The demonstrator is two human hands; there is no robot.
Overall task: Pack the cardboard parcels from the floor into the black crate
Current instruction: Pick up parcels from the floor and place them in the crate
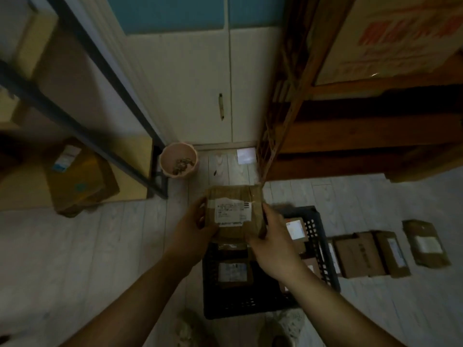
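Slippers: what looked like pale slippers [288, 326] stood just on the near side of the crate, too blurred to say more.
Black crate: the black crate [322, 249] sat on the floor straight ahead of your feet and was already partly filled. One labelled parcel [233, 271] lay flat at its near left, and another parcel [295, 231] lay by the far right wall.
Left hand: your left hand [198, 221] gripped the left edge of the held parcel, fingers curled round it.
Right hand: your right hand [273, 244] clasped the right edge and near corner, thumb on top.
Held parcel: the taped cardboard parcel [235, 211] hung label-up over the crate's far half, clear of the contents.
Fit: the parcel and your hands hid the far left of the crate, so the free room there could not be judged.
Best handling, as a judgement: it made sense to keep the parcel level, line its edges up with the crate walls and lower it flat. Your fingers needed to slide out only once it rested, since a tilted drop risked wedging it on the rim.
Floor parcels: a row of floor parcels [358, 256] waited just right of the crate, not yet packed.
Beyond: a pink bucket [179, 162] stood by a cupboard door [200, 96], well away from the work.
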